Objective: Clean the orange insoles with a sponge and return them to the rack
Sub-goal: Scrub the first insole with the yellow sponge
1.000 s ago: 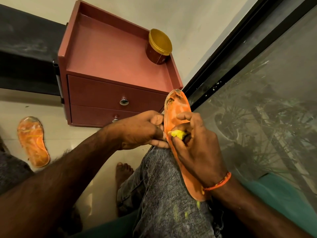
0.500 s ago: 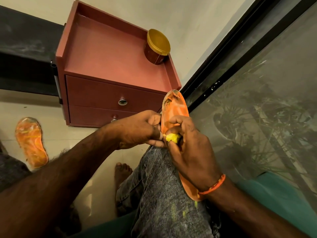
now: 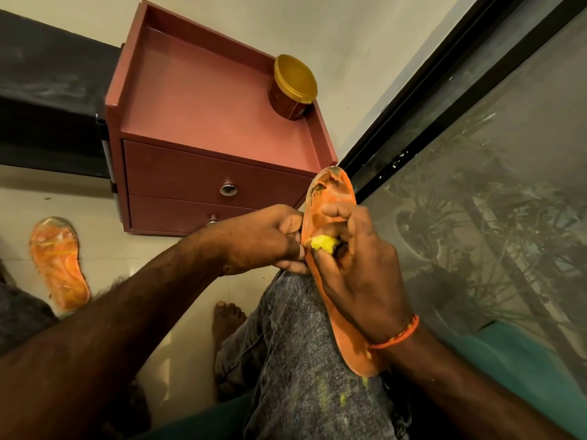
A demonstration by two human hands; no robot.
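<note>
An orange insole (image 3: 332, 198) lies along my right thigh, its stained toe end pointing up toward the cabinet. My left hand (image 3: 263, 239) pinches its left edge at mid-length. My right hand (image 3: 359, 268) grips a small yellow sponge (image 3: 322, 242) and presses it against the insole's surface; the hand hides the insole's middle. A second orange insole (image 3: 58, 265) lies flat on the pale floor at the far left, apart from both hands.
A reddish two-drawer cabinet (image 3: 203, 128) stands against the wall ahead, with a gold-lidded brown jar (image 3: 293, 87) on its top right corner. A dark-framed glass pane (image 3: 476, 201) runs along the right. My bare foot (image 3: 227, 315) rests on the tiled floor.
My right hand with the sponge has slid a little up along the insole. My left hand keeps its pinch on the edge. The insole on the floor has not moved.
</note>
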